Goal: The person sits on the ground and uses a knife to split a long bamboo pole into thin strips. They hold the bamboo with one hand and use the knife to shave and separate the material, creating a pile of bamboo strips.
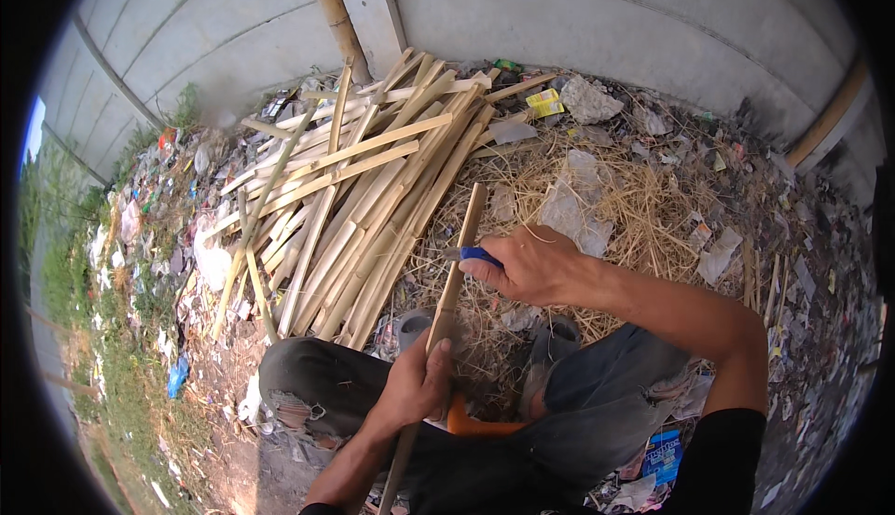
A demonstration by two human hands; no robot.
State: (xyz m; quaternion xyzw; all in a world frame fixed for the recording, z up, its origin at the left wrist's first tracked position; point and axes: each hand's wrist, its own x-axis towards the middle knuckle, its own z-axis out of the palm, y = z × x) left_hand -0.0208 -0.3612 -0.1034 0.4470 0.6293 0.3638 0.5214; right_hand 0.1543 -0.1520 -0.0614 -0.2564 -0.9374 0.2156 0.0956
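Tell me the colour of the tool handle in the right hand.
Blue: the tool handle shows in the head view.

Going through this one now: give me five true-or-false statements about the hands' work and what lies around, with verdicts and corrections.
1. The left grip holds a strip. True.
2. The right grip holds a knife at the strip. True.
3. The knife's handle is red. False: it is blue.
4. Straw lies to the right of the pile. True.
5. The pile lies to the right of the right grip. False: it lies to its left.
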